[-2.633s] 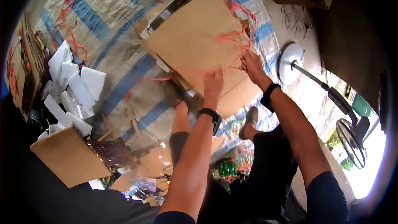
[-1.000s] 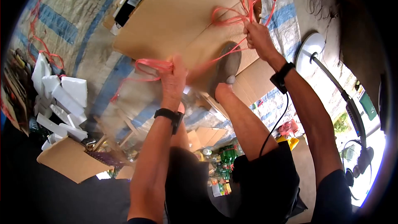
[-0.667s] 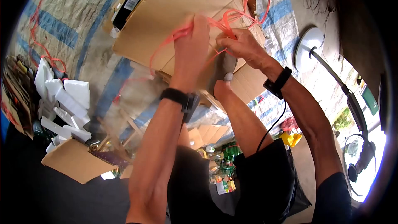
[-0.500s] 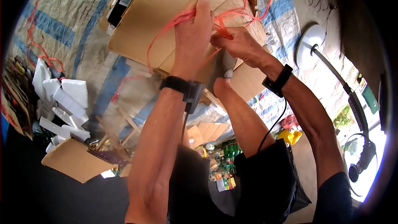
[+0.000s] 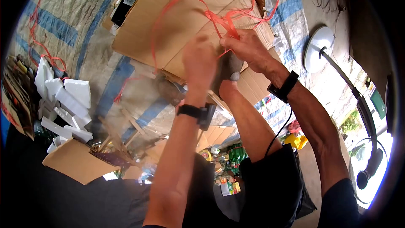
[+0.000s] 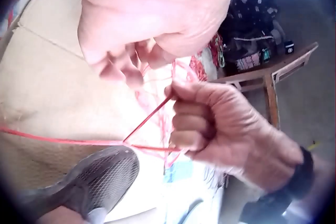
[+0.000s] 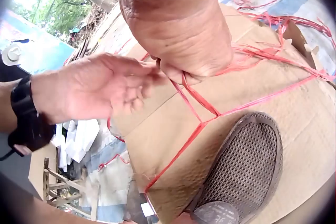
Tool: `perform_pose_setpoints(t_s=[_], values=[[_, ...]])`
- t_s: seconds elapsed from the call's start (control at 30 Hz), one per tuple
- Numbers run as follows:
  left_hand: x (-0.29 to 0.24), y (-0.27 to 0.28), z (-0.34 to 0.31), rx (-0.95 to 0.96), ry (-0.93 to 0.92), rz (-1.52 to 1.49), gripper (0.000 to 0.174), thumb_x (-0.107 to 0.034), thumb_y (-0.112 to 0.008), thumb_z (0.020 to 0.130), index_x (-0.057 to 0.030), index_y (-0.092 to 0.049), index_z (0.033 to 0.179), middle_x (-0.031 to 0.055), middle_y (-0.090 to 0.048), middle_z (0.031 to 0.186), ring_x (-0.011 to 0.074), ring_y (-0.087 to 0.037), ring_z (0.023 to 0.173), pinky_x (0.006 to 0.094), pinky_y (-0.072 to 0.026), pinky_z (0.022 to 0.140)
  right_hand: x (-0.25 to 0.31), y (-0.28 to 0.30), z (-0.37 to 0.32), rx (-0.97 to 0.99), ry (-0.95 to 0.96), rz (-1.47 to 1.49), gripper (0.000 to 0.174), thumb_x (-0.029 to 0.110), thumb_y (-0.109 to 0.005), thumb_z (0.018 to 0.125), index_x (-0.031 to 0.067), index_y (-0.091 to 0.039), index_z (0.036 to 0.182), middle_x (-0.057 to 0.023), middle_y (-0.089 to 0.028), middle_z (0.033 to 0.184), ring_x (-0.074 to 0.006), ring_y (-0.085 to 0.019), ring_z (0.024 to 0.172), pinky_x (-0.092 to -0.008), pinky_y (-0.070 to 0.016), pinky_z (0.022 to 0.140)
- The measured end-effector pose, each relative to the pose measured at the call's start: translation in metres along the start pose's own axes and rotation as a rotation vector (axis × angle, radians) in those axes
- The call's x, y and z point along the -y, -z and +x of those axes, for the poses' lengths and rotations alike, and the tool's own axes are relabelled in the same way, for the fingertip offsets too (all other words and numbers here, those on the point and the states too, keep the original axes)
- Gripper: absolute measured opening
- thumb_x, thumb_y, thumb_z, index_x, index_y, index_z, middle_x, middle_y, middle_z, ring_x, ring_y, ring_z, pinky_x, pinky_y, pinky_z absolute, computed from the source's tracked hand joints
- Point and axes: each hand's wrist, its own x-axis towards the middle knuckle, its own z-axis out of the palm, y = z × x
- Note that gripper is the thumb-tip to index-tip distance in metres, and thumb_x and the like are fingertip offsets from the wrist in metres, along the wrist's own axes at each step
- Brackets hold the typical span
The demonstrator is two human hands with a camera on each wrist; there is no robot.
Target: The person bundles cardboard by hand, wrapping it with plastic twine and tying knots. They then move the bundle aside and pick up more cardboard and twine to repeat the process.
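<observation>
Red plastic twine runs across a stack of flattened cardboard and meets in a V beside a shoe planted on the board. My right hand grips this twine, its fingers curled round the strands, with a loose bunch spilling past them. Close beside it is my left hand, fingers loosely bent, the tips near the right hand's fingers. In the head view the left hand is blurred, and a loop of twine arches past it over the board. The left wrist view shows no strand gripped in its fingers.
White foam pieces and an open cardboard box lie at the left. A floor fan stands at the right. Green bottles are by the legs. A striped tarpaulin spreads under the stack.
The left hand swept in from the left with a bundle of twine, then let it go and dropped lower. The right hand came down toward the shoe, keeping its grip. The shoe stepped onto the cardboard.
</observation>
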Motion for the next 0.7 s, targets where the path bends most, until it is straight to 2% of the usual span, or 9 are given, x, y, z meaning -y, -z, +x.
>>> perform_pose_setpoints(t_s=[0.07, 0.3, 0.37, 0.4, 0.47, 0.5, 0.57, 0.6, 0.7], values=[[0.0, -0.015, -0.018, 0.333, 0.439, -0.317, 0.022, -0.015, -0.061, 0.096, -0.0008, -0.065, 0.112, 0.0031, -0.068, 0.091, 0.0091, -0.058, 0.07, 0.0234, -0.0483, 0.062, 0.009, -0.003, -0.006, 0.008, -0.039, 0.063, 0.021, 0.025, -0.067, 0.088, 0.0047, -0.064, 0.083, 0.0036, -0.056, 0.073, -0.005, -0.046, 0.061, -0.0236, -0.0339, 0.051], [-0.009, -0.022, -0.021, 0.447, 0.447, -0.175, 0.026, -0.026, -0.056, 0.099, -0.0034, -0.069, 0.106, 0.0039, -0.068, 0.089, 0.0109, -0.058, 0.065, 0.0286, -0.0492, 0.064, 0.008, 0.007, -0.005, 0.037, -0.095, 0.296, 0.022, 0.024, -0.067, 0.091, 0.0082, -0.058, 0.079, 0.0037, -0.054, 0.069, -0.0032, -0.04, 0.054, -0.0219, -0.0279, 0.045], [0.006, -0.023, -0.027, 0.464, 0.218, -0.031, 0.03, -0.029, -0.052, 0.1, -0.0035, -0.067, 0.105, 0.0078, -0.067, 0.089, 0.0163, -0.06, 0.067, 0.0315, -0.0493, 0.065, 0.001, 0.01, -0.001, 0.038, -0.128, 0.25, 0.022, 0.024, -0.066, 0.088, 0.005, -0.061, 0.077, 0.0002, -0.058, 0.073, -0.0077, -0.054, 0.066, -0.0248, -0.0432, 0.058], [0.01, -0.025, -0.027, 0.462, 0.215, -0.03, 0.03, -0.029, -0.052, 0.1, -0.0035, -0.067, 0.105, 0.0078, -0.067, 0.089, 0.0163, -0.06, 0.067, 0.0315, -0.0493, 0.065, 0.001, 0.008, 0.0, 0.039, -0.125, 0.249, 0.022, 0.024, -0.066, 0.088, 0.005, -0.061, 0.077, 0.0002, -0.058, 0.073, -0.0077, -0.054, 0.066, -0.0248, -0.0432, 0.058], [0.018, -0.029, -0.026, 0.412, 0.033, 0.017, 0.022, -0.02, -0.05, 0.098, -0.0031, -0.064, 0.096, 0.0122, -0.065, 0.089, 0.0261, -0.061, 0.07, 0.0369, -0.0493, 0.065, 0.003, 0.005, 0.0, -0.039, -0.131, 0.209, 0.021, 0.022, -0.066, 0.087, 0.0057, -0.06, 0.076, 0.002, -0.055, 0.072, -0.007, -0.05, 0.065, -0.0239, -0.0393, 0.056], [0.022, -0.032, -0.026, 0.411, 0.031, 0.015, 0.022, -0.02, -0.05, 0.098, -0.0031, -0.064, 0.096, 0.0122, -0.065, 0.089, 0.0261, -0.061, 0.07, 0.0369, -0.0493, 0.065, 0.002, 0.003, 0.002, -0.04, -0.129, 0.206, 0.021, 0.022, -0.066, 0.087, 0.0057, -0.06, 0.076, 0.002, -0.055, 0.072, -0.007, -0.05, 0.065, -0.0239, -0.0393, 0.056], [0.031, -0.039, -0.023, 0.373, -0.071, 0.168, 0.016, -0.011, -0.05, 0.094, -0.0027, -0.061, 0.087, 0.0156, -0.063, 0.087, 0.0345, -0.06, 0.074, 0.0423, -0.0497, 0.066, -0.002, 0.002, 0.007, -0.188, -0.132, 0.207, 0.02, 0.023, -0.064, 0.094, 0.0064, -0.06, 0.085, 0.0073, -0.044, 0.063, -0.0017, -0.034, 0.049, -0.0215, -0.027, 0.044], [0.035, -0.042, -0.022, 0.371, -0.073, 0.162, 0.016, -0.011, -0.05, 0.094, -0.0027, -0.061, 0.087, 0.0156, -0.063, 0.087, 0.0345, -0.06, 0.074, 0.0423, -0.0497, 0.066, -0.001, 0.008, 0.008, -0.189, -0.13, 0.202, 0.02, 0.023, -0.064, 0.094, 0.0064, -0.06, 0.085, 0.0073, -0.044, 0.063, -0.0017, -0.034, 0.049, -0.0215, -0.027, 0.044], [0.044, -0.053, -0.02, 0.353, -0.122, 0.284, 0.011, -0.008, -0.052, 0.089, -0.0039, -0.059, 0.082, 0.017, -0.061, 0.084, 0.0373, -0.06, 0.079, 0.0454, -0.0506, 0.069, 0.001, 0.04, 0.017, -0.286, -0.192, 0.646, 0.022, 0.023, -0.054, 0.102, 0.0058, -0.058, 0.09, 0.0091, -0.024, 0.054, -0.0042, -0.025, 0.044, -0.0242, -0.0251, 0.043]])
